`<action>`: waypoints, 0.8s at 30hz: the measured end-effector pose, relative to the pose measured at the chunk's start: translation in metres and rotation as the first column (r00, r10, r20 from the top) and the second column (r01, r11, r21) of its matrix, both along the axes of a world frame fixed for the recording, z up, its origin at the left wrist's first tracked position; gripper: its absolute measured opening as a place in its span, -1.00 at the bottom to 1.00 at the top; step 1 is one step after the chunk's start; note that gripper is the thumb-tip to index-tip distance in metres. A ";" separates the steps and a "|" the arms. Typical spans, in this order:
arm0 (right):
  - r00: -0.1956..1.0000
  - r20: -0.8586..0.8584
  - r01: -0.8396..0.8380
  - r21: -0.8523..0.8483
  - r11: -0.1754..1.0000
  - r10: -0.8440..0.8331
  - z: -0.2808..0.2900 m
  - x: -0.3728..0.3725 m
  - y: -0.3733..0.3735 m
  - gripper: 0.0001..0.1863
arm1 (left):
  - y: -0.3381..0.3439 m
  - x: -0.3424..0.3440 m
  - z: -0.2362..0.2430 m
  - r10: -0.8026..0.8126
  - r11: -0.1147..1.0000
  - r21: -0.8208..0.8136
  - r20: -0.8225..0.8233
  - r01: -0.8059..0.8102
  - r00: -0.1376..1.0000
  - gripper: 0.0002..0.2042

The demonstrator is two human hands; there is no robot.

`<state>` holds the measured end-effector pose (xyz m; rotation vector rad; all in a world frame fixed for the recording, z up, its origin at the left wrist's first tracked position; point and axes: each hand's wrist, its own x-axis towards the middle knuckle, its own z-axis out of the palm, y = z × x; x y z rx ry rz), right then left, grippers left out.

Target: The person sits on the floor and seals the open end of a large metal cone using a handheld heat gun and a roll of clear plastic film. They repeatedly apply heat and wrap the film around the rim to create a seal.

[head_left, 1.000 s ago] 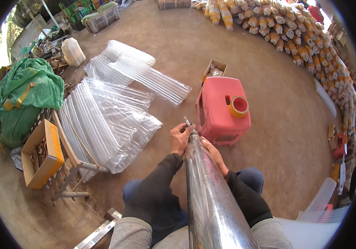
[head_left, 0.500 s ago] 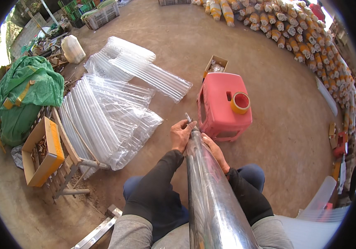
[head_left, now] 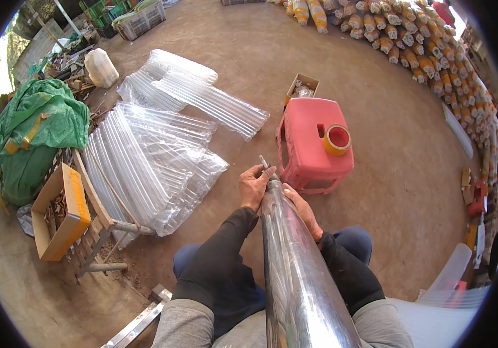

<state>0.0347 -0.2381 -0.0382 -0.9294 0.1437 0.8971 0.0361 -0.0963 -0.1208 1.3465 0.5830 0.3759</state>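
A long shiny silver tube runs from my lap toward the red plastic stool. My left hand is closed at its far end, thumb and fingers pinching a thin, pale metal tip. My right hand grips the right side of the tube just below that end, its fingers partly hidden. A roll of orange tape lies on the stool, and behind this stands a small open cardboard box with pale items inside.
Clear plastic bubble sleeves lie left. A wooden-and-metal rack bears a cardboard box beside a green tarp. Many orange-wrapped bundles are piled at right. A white jug and crates stand behind.
The stool and other surroundings sit slightly higher in the picture, as the view has shifted a little. My hands keep much the same hold on the tube and its tip.
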 end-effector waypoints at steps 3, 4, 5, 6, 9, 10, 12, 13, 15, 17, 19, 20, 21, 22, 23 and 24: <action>1.000 -0.015 -0.001 -0.007 1.000 0.001 0.000 0.000 0.000 -0.58 | -0.001 0.000 0.000 -0.003 1.000 -0.010 0.001 0.003 1.000 -0.76; 1.000 -0.005 -0.002 -0.009 1.000 0.002 -0.001 0.000 0.000 -0.58 | 0.000 0.000 -0.001 -0.003 1.000 -0.009 0.002 0.004 1.000 -0.76; 1.000 0.005 -0.002 -0.010 1.000 0.002 -0.004 0.000 -0.001 -0.58 | 0.000 0.000 -0.002 -0.004 1.000 -0.008 0.002 0.004 1.000 -0.76; 1.000 0.015 -0.002 -0.012 1.000 0.002 -0.005 0.000 -0.001 -0.57 | 0.000 0.000 -0.002 -0.003 1.000 -0.004 0.002 0.003 1.000 -0.76; 1.000 0.004 -0.017 0.026 1.000 0.017 -0.006 0.000 -0.003 -0.56 | 0.001 0.000 -0.002 -0.003 1.000 0.004 0.001 0.003 1.000 -0.76; 1.000 0.021 -0.022 0.027 0.999 0.021 -0.005 0.000 -0.003 -0.56 | 0.001 0.000 -0.002 -0.004 1.000 0.003 0.002 0.004 1.000 -0.76; 0.999 0.041 -0.026 0.027 0.999 0.024 -0.004 -0.001 -0.004 -0.56 | 0.001 -0.001 0.000 -0.007 1.000 0.003 -0.004 0.007 1.000 -0.76; 0.999 0.045 -0.024 0.026 0.999 0.022 -0.004 -0.001 -0.004 -0.56 | 0.001 -0.001 0.002 -0.010 1.000 0.004 -0.009 0.010 1.000 -0.76; 1.000 0.024 -0.006 0.019 1.000 0.005 -0.007 -0.001 -0.004 -0.55 | 0.000 -0.001 0.002 -0.014 1.000 -0.002 -0.010 0.014 1.000 -0.76; 1.000 -0.001 0.001 0.017 1.000 -0.001 -0.007 -0.001 -0.003 -0.56 | 0.001 -0.001 0.000 -0.014 1.000 -0.014 0.000 0.014 1.000 -0.76; 1.000 -0.011 0.000 0.019 1.000 0.000 -0.005 -0.001 -0.003 -0.56 | 0.001 -0.001 -0.001 -0.010 1.000 -0.007 -0.006 0.010 1.000 -0.76; 1.000 -0.008 -0.003 0.022 1.000 0.003 -0.005 -0.001 -0.003 -0.56 | 0.001 -0.001 -0.002 -0.008 1.000 -0.004 -0.009 0.008 1.000 -0.76; 1.000 -0.005 -0.006 0.025 1.000 0.006 -0.004 -0.001 -0.003 -0.56 | 0.001 -0.001 -0.002 -0.008 1.000 -0.004 -0.008 0.008 1.000 -0.76; 1.000 -0.010 -0.005 0.027 1.000 0.005 -0.003 -0.002 -0.003 -0.56 | 0.001 -0.001 -0.001 -0.008 1.000 -0.005 -0.008 0.008 1.000 -0.76; 1.000 -0.015 -0.004 0.029 1.000 0.004 -0.002 -0.001 -0.002 -0.56 | 0.001 -0.001 -0.001 -0.008 1.000 -0.005 -0.007 0.008 1.000 -0.76; 1.000 -0.021 -0.003 0.031 1.000 0.004 -0.001 -0.001 -0.002 -0.57 | 0.001 -0.001 -0.001 -0.008 1.000 -0.008 -0.007 0.008 1.000 -0.76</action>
